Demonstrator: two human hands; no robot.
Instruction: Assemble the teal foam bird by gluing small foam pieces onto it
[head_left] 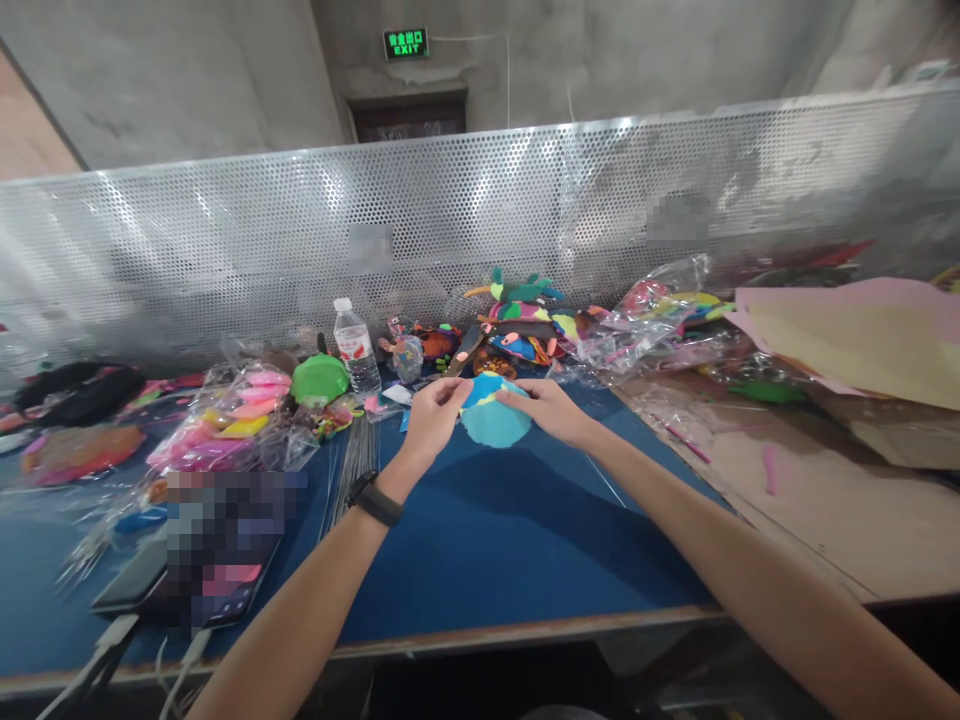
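Note:
Between my two hands is a rounded light-blue clay piece (496,425), with a darker blue patch and bits of yellow along its upper part. My left hand (441,408) pinches its left upper edge and wears a black band at the wrist. On the other side, my right hand (553,408) grips the right upper edge, thumb laid over the front. The piece is held above the blue table top (480,560) and casts a shadow there. My fingers hide parts of its edges.
Colourful clay figures (517,325) are heaped behind my hands, near a water bottle (355,347) and a green lump (319,379). Bagged clay (232,420), thin wires (352,465) and a phone (232,550) lie left. Cardboard (817,500) covers the right; a perforated metal screen (450,220) stands behind.

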